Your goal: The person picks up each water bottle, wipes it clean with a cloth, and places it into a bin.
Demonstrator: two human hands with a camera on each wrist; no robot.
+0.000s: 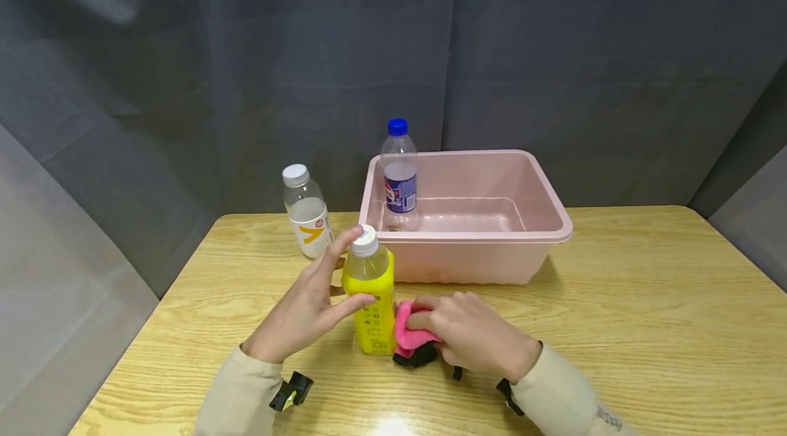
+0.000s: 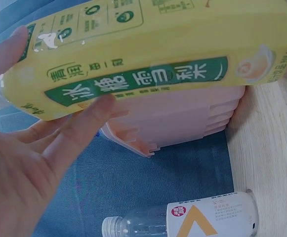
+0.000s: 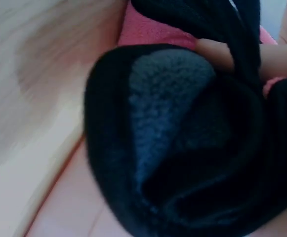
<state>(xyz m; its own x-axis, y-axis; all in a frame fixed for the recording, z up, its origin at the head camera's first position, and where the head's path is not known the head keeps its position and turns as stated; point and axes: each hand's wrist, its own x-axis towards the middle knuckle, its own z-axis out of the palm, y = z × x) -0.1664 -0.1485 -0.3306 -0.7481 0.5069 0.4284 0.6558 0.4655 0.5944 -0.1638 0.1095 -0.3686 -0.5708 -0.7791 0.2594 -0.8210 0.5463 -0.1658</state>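
A yellow-labelled drink bottle (image 1: 375, 299) with a white cap stands upright on the table, in front of the pink basin. My left hand (image 1: 310, 313) holds it from the left, one fingertip on the cap and the thumb across the label. In the left wrist view the thumb lies along the green strip of that label, with other fingers behind the bottle. My right hand (image 1: 473, 330) grips a bunched pink-and-black cloth (image 1: 413, 333) right at the bottle's lower right side. Black folds of this cloth (image 3: 183, 138) fill most of the right wrist view and hide much of the hand.
A pink plastic basin (image 1: 455, 258) sits at the middle back, with a blue-capped clear bottle (image 1: 401, 190) upright inside its left end. Left of it stands a clear bottle (image 1: 310, 217) with a white cap and label. A dark curtain (image 1: 553, 80) hangs behind the wooden table (image 1: 645, 327).
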